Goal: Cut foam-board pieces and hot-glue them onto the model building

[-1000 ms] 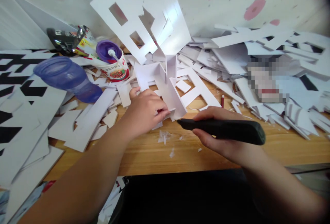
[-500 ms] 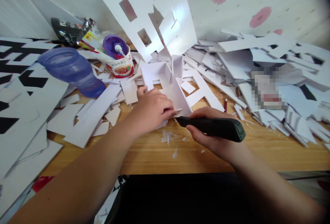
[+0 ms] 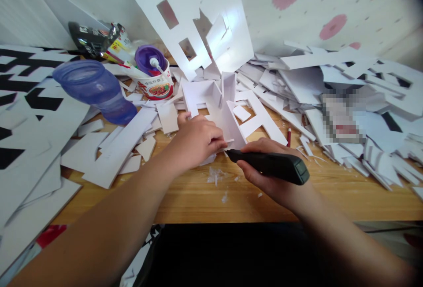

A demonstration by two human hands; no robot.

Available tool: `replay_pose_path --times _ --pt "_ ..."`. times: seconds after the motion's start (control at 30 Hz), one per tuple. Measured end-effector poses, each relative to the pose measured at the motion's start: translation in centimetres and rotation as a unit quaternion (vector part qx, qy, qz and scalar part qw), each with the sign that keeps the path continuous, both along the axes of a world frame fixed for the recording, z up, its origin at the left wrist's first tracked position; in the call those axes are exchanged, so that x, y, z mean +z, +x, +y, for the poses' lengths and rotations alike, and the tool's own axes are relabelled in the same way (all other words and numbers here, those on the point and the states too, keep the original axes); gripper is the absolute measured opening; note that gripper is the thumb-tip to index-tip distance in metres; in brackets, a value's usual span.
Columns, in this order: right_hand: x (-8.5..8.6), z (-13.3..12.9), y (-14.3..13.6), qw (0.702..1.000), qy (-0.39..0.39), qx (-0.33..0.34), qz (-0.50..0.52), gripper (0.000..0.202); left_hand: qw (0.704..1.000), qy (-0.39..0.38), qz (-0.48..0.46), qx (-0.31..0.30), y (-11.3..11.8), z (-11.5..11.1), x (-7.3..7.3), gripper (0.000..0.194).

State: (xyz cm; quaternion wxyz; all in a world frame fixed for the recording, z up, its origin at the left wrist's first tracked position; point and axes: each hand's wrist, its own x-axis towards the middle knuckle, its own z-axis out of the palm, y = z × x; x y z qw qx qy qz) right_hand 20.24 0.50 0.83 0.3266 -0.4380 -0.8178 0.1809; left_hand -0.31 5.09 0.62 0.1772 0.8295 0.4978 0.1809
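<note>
A small open structure of white foam board panels [image 3: 220,117] stands on the table in front of me. My left hand [image 3: 201,139] is closed at its near left side, thumb and index finger pinching a thin strip of board [image 3: 229,141] at the front edge. In my right hand [image 3: 264,170] lies a black utility knife [image 3: 271,164], its narrow tip pointing left. That tip is just by my left fingertips at the board's front edge; whether it touches the board I cannot tell.
A large white panel with cut-outs [image 3: 228,27] leans behind the structure. Back left are a blue plastic vessel [image 3: 95,89] and a paper tub [image 3: 160,88]. Board scraps [image 3: 294,80] pile up on the right, near a dark red pen [image 3: 289,137]. White shavings [image 3: 216,174] lie in front.
The back end of the knife has dipped slightly and shifted left with my right hand. My left hand stays on the board. The whole view has shifted a little.
</note>
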Motion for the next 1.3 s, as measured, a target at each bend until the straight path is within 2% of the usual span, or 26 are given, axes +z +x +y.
replay_pose_path --times 0.2,0.47,0.67,0.73,0.83,0.9,0.97,1.07,1.17,1.3 --pt "1.0 0.0 -0.1 1.000 0.015 -0.001 -0.001 0.012 1.000 0.000 0.004 0.002 -0.1 0.1 -0.2 0.016" --pt "3.3 -0.3 -0.1 0.999 0.032 -0.020 0.021 0.011 1.000 0.004 0.011 0.011 -0.2 0.1 -0.1 0.015" --pt "4.4 -1.5 1.7 0.986 0.088 -0.107 0.089 0.019 1.000 0.023 0.012 0.015 -0.1 0.0 -0.3 0.017" --pt "4.1 -1.9 2.7 0.979 0.090 -0.114 0.144 0.029 0.998 0.054 0.007 0.014 -0.1 -0.2 -0.2 0.017" --pt "2.7 -2.6 4.3 0.963 0.062 -0.057 0.256 0.045 0.990 0.131 -0.046 0.022 -0.1 -0.6 0.9 0.020" --pt "1.4 -3.3 5.4 0.936 0.011 -0.024 0.351 0.043 0.981 0.159 -0.112 0.025 -0.1 -1.3 2.0 0.021" --pt "0.1 -4.2 6.7 0.909 -0.049 -0.011 0.414 0.036 0.977 0.146 -0.157 0.016 0.1 -2.3 3.2 0.020" --pt "-1.3 -6.0 8.9 0.898 -0.141 0.030 0.415 0.041 0.986 0.105 -0.127 -0.003 1.2 -4.1 4.1 0.020" --pt "-1.9 -7.7 10.8 0.882 -0.219 0.050 0.414 0.053 0.994 0.089 -0.052 -0.022 3.2 -5.8 3.0 0.019" --pt "-2.7 -9.6 12.2 0.844 -0.281 0.045 0.454 0.045 0.986 0.167 0.009 -0.011 6.2 -7.3 -0.5 0.023"
